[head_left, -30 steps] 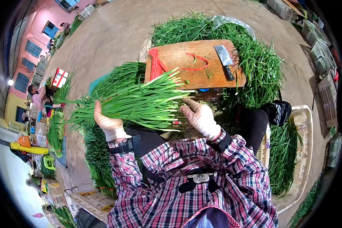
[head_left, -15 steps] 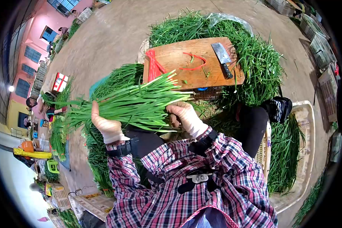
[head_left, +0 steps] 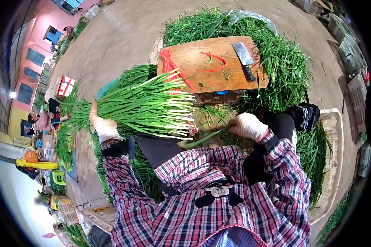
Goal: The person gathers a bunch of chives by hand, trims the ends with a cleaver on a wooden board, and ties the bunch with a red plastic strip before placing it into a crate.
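Bunch of green stalks (head_left: pixel 142 107) located at ten o'clock in the view, pale cut ends pointing toward three. Left hand (head_left: pixel 104 126), at nine o'clock, grips the bunch at its leafy end, thumb visible along the near side, remaining fingers hidden beneath. Right hand (head_left: pixel 249 125), at three o'clock, well apart from the bunch, is closed in a pinch on a single leaf (head_left: pixel 204 139) trailing toward nine. Wooden board (head_left: pixel 206 78) at one o'clock bears a cleaver (head_left: pixel 243 54) and red strips (head_left: pixel 166 66).

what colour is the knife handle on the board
The knife handle is black; the head view, the only one, shows it.
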A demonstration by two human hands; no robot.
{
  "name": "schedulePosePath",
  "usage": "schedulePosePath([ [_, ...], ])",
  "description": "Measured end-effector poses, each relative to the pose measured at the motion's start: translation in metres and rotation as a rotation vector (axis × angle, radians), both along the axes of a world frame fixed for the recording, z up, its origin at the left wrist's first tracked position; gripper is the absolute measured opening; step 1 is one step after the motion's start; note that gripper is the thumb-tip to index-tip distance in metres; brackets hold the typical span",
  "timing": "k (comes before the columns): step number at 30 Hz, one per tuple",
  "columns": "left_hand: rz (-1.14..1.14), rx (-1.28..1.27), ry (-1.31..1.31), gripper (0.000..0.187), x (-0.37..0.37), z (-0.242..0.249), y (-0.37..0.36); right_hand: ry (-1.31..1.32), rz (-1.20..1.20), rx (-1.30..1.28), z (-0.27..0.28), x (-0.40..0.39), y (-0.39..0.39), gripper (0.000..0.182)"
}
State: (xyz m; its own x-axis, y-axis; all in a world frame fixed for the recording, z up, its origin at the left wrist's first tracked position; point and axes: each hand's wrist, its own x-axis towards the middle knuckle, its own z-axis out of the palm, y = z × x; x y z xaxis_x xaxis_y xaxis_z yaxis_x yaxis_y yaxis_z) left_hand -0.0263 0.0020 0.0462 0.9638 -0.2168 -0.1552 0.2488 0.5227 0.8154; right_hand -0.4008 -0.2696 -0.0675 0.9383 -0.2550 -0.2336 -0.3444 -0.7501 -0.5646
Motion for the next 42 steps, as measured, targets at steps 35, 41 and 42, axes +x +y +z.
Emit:
schedulePosePath([
  [35, 0.010, -0.106, 0.030, 0.052, -0.027, -0.017, 0.000, -0.231, -0.528, 1.200, 0.095, 0.061, 0.088, 0.037],
  [41, -0.020, -0.177, 0.015, 0.049, -0.052, -0.022, -0.002, -0.552, -0.584, 0.948, 0.014, 0.104, 0.091, 0.040],
  [42, -0.025, -0.183, 0.026, 0.048, -0.054, -0.024, -0.002, -0.500, -0.587, 0.933, 0.015, 0.108, 0.088, 0.040],
])
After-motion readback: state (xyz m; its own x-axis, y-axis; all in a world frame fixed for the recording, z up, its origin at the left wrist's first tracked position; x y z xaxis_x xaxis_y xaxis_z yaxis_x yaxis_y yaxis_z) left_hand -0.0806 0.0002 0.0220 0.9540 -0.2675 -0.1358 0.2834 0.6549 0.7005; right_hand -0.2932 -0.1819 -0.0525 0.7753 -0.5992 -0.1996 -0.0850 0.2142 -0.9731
